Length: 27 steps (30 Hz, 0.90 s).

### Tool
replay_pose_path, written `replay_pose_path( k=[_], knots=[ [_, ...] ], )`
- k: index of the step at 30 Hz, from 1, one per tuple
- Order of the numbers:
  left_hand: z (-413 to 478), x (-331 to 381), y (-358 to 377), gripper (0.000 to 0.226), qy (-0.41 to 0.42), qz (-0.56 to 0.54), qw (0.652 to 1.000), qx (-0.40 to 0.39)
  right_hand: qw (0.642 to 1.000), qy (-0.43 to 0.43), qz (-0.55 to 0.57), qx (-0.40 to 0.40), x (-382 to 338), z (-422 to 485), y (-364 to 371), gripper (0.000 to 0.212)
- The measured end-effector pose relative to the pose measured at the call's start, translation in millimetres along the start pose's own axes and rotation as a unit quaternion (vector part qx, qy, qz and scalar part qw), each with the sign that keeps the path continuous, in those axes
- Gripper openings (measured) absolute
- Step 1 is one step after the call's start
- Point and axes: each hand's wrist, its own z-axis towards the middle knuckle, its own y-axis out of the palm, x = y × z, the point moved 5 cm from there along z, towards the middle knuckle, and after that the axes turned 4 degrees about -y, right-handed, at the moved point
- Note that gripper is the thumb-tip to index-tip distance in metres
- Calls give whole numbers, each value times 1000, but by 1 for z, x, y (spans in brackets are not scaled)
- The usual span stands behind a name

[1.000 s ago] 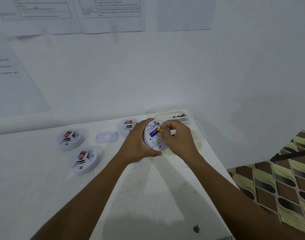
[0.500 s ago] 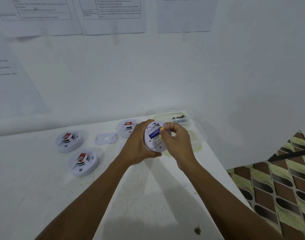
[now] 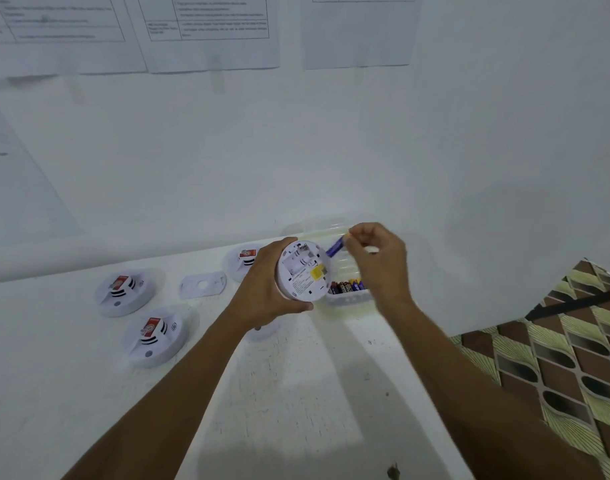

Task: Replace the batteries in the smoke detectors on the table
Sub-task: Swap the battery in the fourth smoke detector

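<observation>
My left hand (image 3: pixel 262 289) grips a white round smoke detector (image 3: pixel 301 270), tilted with its back facing me; the battery bay looks empty and a yellow sticker shows below it. My right hand (image 3: pixel 379 261) pinches a blue battery (image 3: pixel 335 248) just right of the detector, apart from it. Behind both hands a clear plastic box (image 3: pixel 348 299) holds several batteries (image 3: pixel 346 286). Three more detectors lie face up on the white table (image 3: pixel 89 393): far left (image 3: pixel 123 292), front left (image 3: pixel 153 336), and one behind my left hand (image 3: pixel 243 259).
A white mounting plate (image 3: pixel 202 285) lies between the left detectors and my left hand. Another white round piece (image 3: pixel 265 332) peeks out under my left wrist. The wall with taped papers stands right behind the table. The table's right edge drops to a patterned floor (image 3: pixel 556 358).
My right hand has pulled the blue battery out of the detector's back and lifted it up and to the right. The battery box underneath is now uncovered.
</observation>
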Motion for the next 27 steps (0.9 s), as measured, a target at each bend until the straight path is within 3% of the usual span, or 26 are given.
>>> replay_pose_path(
  k=[2,3,6,8,11,15,19,22,27],
  knots=[
    [0,-1,-7,100,10,4,1000,8,991,-22,-126,-48,16,24,-19,6],
    [1,-1,-8,100,14,9,1000,9,970,-34,-224,-94,25,34,-24,5],
    [3,0,-5,101,11,6,1000,4,855,-52,-456,-241,53,46,-24,4],
    [5,1,-2,101,13,3,1000,1,798,-63,-520,-299,63,46,-17,7],
    [9,5,-2,98,18,2,1000,5,757,-67,-560,-329,73,47,-9,8],
    [15,1,-6,98,17,7,1000,17,764,-77,-553,-322,74,53,-8,11],
    [22,-2,-7,95,9,4,1000,14,842,-92,-463,-264,61,82,-6,9],
    [27,-8,-9,99,2,13,1000,13,875,-83,-395,-266,58,110,6,6],
    [33,-15,-17,102,-3,27,999,20,854,-53,-412,-313,71,139,43,6]
  ],
)
